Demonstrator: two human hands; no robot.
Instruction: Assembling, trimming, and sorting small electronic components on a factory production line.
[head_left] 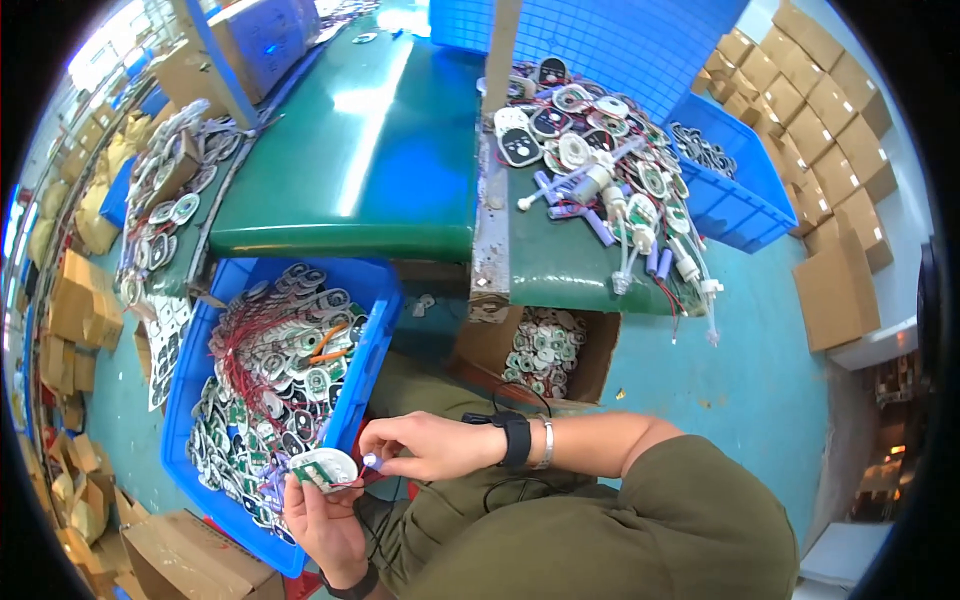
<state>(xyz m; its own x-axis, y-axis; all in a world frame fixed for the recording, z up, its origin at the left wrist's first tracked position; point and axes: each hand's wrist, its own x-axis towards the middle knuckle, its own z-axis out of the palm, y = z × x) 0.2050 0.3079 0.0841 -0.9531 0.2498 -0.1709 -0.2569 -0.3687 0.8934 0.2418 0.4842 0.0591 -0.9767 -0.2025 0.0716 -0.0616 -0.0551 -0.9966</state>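
Observation:
My left hand (325, 525) grips a white oval plastic part with a green circuit board (325, 468) by its lower edge, above the near right side of a blue bin. Close beside it, my right hand (425, 447) pinches a small purple cylindrical battery (372, 461) between thumb and fingers. Thin dark and red wires show between the two hands. The blue bin (382, 335) is full of similar white parts, circuit boards and red wires (232, 350). A tool with orange handles (330, 343) lies on top of that heap.
Ahead stands a green conveyor belt (300, 190). On the green surface to its right is a heap of white parts, purple batteries and tubes (600, 150). Beneath sits an open cardboard box (490, 350) of parts. A blue crate (740, 200) and stacked cartons (830, 110) stand at the right.

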